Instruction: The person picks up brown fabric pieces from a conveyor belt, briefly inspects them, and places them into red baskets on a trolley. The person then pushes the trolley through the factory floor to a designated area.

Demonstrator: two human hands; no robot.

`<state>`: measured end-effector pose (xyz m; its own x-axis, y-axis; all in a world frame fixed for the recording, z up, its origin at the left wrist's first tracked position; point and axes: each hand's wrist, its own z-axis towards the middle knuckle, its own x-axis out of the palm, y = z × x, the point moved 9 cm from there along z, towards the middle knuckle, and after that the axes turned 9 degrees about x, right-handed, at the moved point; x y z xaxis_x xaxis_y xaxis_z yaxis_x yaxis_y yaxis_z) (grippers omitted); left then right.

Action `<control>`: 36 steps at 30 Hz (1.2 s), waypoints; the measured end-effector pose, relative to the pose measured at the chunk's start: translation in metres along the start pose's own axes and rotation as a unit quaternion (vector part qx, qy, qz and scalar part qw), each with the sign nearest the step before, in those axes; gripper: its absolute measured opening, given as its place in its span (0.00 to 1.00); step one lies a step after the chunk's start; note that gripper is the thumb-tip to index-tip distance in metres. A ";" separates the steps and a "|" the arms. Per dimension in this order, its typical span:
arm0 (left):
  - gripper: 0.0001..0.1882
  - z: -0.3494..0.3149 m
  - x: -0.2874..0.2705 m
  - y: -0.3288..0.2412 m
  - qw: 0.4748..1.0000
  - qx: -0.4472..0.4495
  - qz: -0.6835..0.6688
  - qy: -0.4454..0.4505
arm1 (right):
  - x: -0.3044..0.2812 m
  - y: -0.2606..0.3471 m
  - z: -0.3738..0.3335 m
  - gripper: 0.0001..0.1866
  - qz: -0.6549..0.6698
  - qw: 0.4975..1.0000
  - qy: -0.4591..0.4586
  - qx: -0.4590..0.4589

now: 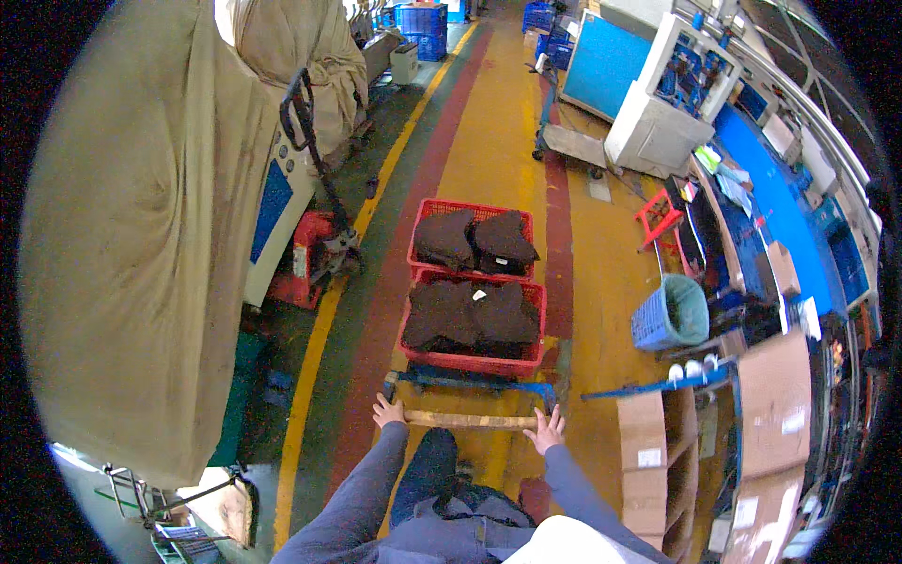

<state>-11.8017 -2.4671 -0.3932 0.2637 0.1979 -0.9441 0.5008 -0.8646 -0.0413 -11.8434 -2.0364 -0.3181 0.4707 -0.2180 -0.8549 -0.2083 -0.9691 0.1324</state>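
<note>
Factory aisle: left hand (pixel 387 412) and right hand (pixel 546 430) rest spread, unclenched fingers on the cart's wooden handle (pixel 468 420).

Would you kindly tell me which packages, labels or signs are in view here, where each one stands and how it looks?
Cardboard boxes: lower right, brown, stacked, open-sided.
Box labels: small white rectangles on the box faces.
Tag: small white slip on the dark bundles in the near red crate.
Blue panel: blue rectangle on the white machine under the tan cover, left.
No screens clearly visible.
</note>
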 end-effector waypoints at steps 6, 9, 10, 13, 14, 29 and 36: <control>0.13 0.161 -0.071 -0.094 0.997 -0.042 -0.062 -0.022 | -0.095 0.050 0.170 0.37 -0.002 1.000 0.016 -0.007; 0.18 0.242 -0.100 -0.124 0.992 -0.076 -0.057 -0.080 | -0.145 0.084 0.249 0.37 0.003 0.998 0.052 0.018; 0.22 0.277 -0.102 -0.146 0.997 -0.053 -0.058 -0.017 | -0.164 0.093 0.280 0.37 -0.003 0.999 0.049 0.023; 0.35 0.366 -0.131 -0.197 0.983 -0.049 -0.158 0.084 | -0.207 0.117 0.368 0.37 0.004 0.999 0.036 0.039; 0.29 0.389 -0.146 -0.207 0.984 -0.074 -0.154 0.047 | -0.220 0.125 0.392 0.38 0.004 0.999 0.017 0.032; 0.13 0.833 -0.281 -0.385 0.996 -0.073 -0.044 -0.028 | -0.429 0.305 0.821 0.38 -0.007 1.000 0.020 -0.011; 0.12 1.040 -0.345 -0.487 0.998 -0.057 -0.010 -0.039 | -0.526 0.379 1.013 0.40 -0.008 1.000 0.014 -0.012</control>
<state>-12.9941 -2.5951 -0.3878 0.1905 0.1749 -0.9660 0.5979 -0.8011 -0.0271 -13.0384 -2.1721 -0.3257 0.4968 -0.2058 -0.8431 -0.1810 -0.9747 0.1312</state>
